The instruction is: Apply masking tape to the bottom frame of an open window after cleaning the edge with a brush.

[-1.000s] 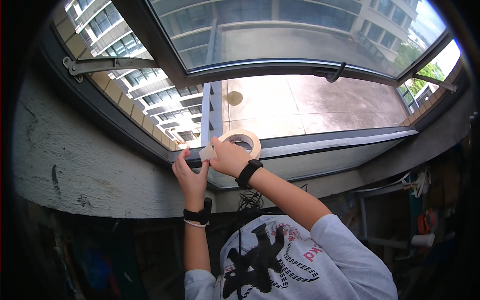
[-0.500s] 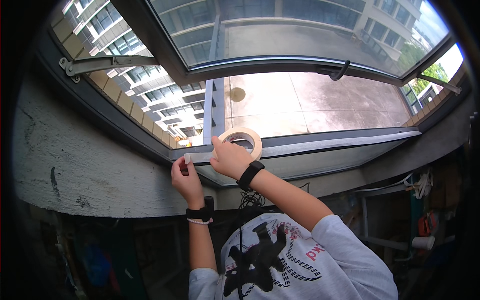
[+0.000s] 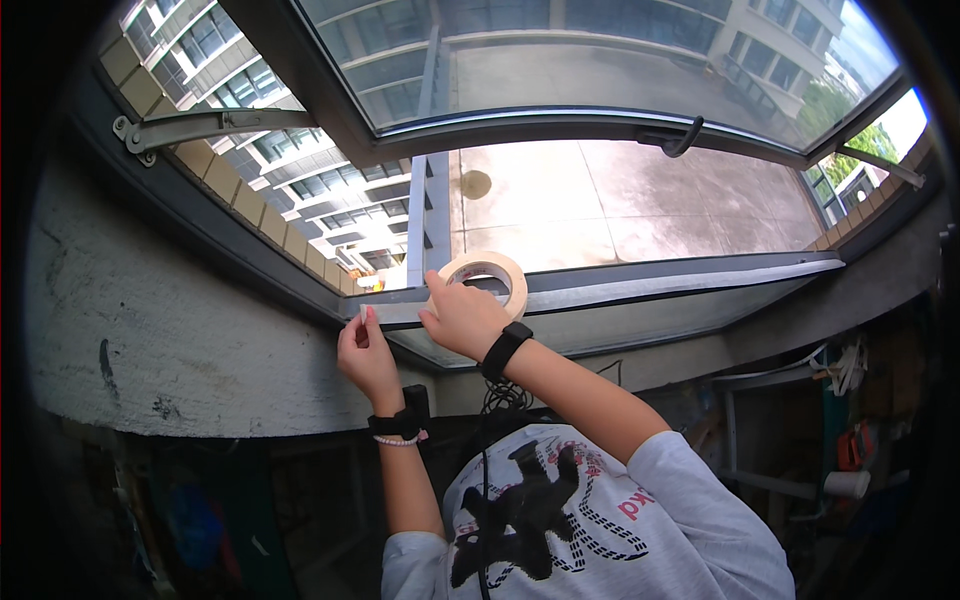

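Observation:
My right hand (image 3: 468, 318) grips a wide cream roll of masking tape (image 3: 514, 285) that stands at the window's lower frame. Between my two hands a short stretch of pale tape (image 3: 402, 312) lies along that frame. Its end is pinched by the thumb and fingers of my left hand (image 3: 370, 358), close to the frame's left corner. To the right of the roll, a long whitish strip (image 3: 650, 288) runs along the lower window frame (image 3: 600, 275) toward its right corner. My right fingers partly cover the roll's near side.
The window sash (image 3: 560, 130) is tilted outward, with a dark handle (image 3: 683, 138) and a metal stay arm (image 3: 220, 124). Rough grey wall (image 3: 200, 350) borders the left. Coiled black cable (image 3: 508, 396) hangs below the sill. A white cable bundle (image 3: 845, 368) sits at right.
My left hand has shifted slightly left and up with the tape end, closer to the frame's corner. My right hand and the tape roll have barely moved.

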Tool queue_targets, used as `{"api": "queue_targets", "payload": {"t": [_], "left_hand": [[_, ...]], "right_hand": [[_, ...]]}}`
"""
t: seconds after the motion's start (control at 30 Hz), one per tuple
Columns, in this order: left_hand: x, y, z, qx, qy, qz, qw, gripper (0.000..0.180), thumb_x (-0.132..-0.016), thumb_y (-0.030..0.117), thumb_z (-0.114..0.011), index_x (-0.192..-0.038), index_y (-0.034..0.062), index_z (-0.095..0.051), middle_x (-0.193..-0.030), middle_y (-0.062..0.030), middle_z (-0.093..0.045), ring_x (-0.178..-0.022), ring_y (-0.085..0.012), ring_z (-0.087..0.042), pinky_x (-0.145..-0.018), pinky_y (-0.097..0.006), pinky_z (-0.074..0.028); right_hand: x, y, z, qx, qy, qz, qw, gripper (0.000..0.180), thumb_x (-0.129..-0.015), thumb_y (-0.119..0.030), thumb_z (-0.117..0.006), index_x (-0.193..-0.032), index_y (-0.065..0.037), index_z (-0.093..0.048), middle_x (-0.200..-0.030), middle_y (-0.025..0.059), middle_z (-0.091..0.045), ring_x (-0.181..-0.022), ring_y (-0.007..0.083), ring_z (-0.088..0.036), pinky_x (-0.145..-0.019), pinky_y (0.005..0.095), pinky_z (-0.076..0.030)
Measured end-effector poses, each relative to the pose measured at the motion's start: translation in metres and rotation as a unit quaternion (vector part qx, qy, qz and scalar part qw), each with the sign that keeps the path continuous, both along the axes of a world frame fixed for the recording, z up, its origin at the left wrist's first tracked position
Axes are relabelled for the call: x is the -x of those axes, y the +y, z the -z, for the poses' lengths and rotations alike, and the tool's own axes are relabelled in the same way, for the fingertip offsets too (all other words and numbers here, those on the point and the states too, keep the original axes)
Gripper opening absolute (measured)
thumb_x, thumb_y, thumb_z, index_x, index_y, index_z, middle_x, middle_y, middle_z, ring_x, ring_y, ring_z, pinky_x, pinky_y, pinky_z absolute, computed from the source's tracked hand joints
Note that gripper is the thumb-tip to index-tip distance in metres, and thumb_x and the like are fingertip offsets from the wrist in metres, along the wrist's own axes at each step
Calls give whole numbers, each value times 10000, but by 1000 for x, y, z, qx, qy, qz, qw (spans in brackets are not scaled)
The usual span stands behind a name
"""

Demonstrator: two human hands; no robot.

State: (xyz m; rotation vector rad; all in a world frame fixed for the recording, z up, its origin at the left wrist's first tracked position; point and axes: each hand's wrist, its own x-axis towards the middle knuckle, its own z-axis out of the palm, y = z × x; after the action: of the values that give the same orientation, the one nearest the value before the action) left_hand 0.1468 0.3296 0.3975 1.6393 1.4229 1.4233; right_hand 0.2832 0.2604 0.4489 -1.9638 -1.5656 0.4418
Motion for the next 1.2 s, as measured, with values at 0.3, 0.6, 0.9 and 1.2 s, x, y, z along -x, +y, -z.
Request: {"api": "queue_targets", "payload": {"t": [0.3,0.6,0.9,1.2], "left_hand": [[-2,-6,1,-99,105,-27,989,229,-832,208,-623,-850,-20,-640,-699,-63,-585,-590,-127,-558,-551,-244,-450],[7,-21,-18,-10,56,-42,997,270,-853,101,-555,-1107,17,-522,-693,-69,-507,-581,-183,-479,-532,-317,-410],[-17,-35,0,-233,316,160,906,344,-814,112,-525,-1145,22,-512,-1174,-120,-522,-1134,-275,-452,-969,-404,-313],[7,-17,0,-173,376,102,905,501,-725,78,-527,-1213,6,-445,-1243,-147,-466,-1200,-310,-393,-994,-436,-295]], "right_hand": [[1,1,3,-14,-1,-3,1000,369,-785,-228,-534,-1039,14,-422,-663,211,-593,-637,363,-605,-560,439,-491],[0,-1,-2,-6,10,-5,1000,370,-793,-237,-531,-1039,19,-426,-669,218,-595,-644,369,-605,-570,445,-490],[1,2,1,10,23,-12,1000,385,-805,-260,-509,-1045,30,-425,-659,221,-593,-633,374,-603,-562,453,-489],[2,-2,-4,-9,31,1,999,435,-846,-336,-478,-1057,43,-439,-677,231,-597,-657,381,-605,-585,449,-488]]}}
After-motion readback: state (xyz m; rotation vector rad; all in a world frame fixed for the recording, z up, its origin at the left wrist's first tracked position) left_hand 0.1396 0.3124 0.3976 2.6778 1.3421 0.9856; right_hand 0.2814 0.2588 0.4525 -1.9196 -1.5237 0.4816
